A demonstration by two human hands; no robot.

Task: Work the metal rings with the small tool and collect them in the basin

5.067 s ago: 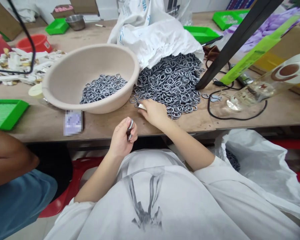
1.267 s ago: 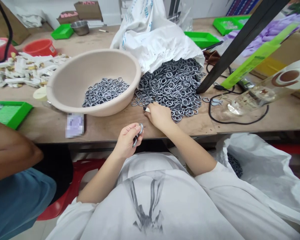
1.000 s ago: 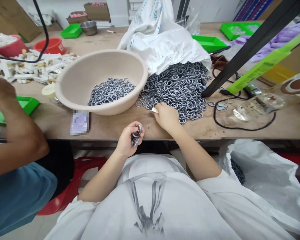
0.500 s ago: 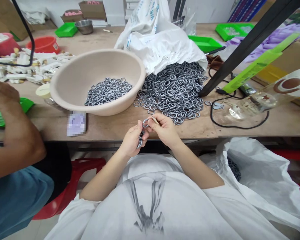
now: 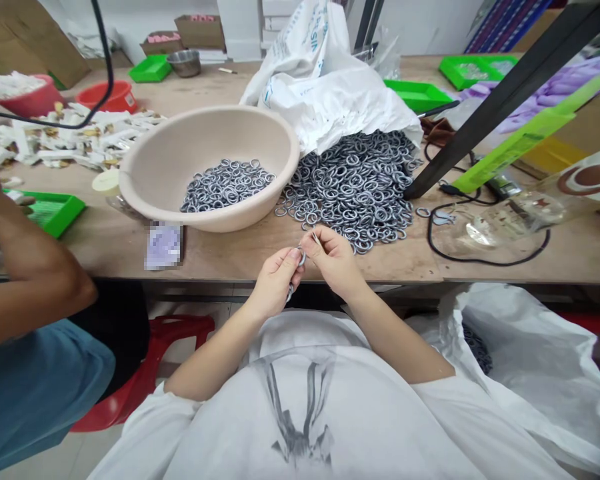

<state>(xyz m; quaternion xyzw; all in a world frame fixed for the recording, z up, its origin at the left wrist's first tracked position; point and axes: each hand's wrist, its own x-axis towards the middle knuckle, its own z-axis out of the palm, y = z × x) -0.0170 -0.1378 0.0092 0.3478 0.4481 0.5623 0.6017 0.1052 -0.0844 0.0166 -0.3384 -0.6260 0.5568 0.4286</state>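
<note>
Between its thumb and fingertips my left hand (image 5: pixel 277 279) pinches a grey ring (image 5: pixel 301 256), and part of another ring shows under the palm. My right hand (image 5: pixel 334 260) is closed on a thin, pale stick (image 5: pixel 317 239) whose exact kind I cannot make out; its fingertips are close beside the ring. Beyond my hands lies a heap of grey rings (image 5: pixel 360 187), spilling from the mouth of a white woven sack (image 5: pixel 340 100). Left of the heap stands a wide beige basin (image 5: pixel 150 160) with more such rings (image 5: pixel 227 185) inside.
A co-worker's arm (image 5: pixel 35 260) reaches in from the left by a green tray (image 5: pixel 65 212). A black post (image 5: pixel 460 127) rises right of the heap, near a looped cable (image 5: pixel 485 262) and a tape roll (image 5: pixel 590 177). An open white sack (image 5: pixel 525 360) sits at my right.
The view has shifted slightly, so the table things sit further right and lower. My right fingertips and the stick have drawn slightly back from the ring in my left hand.
</note>
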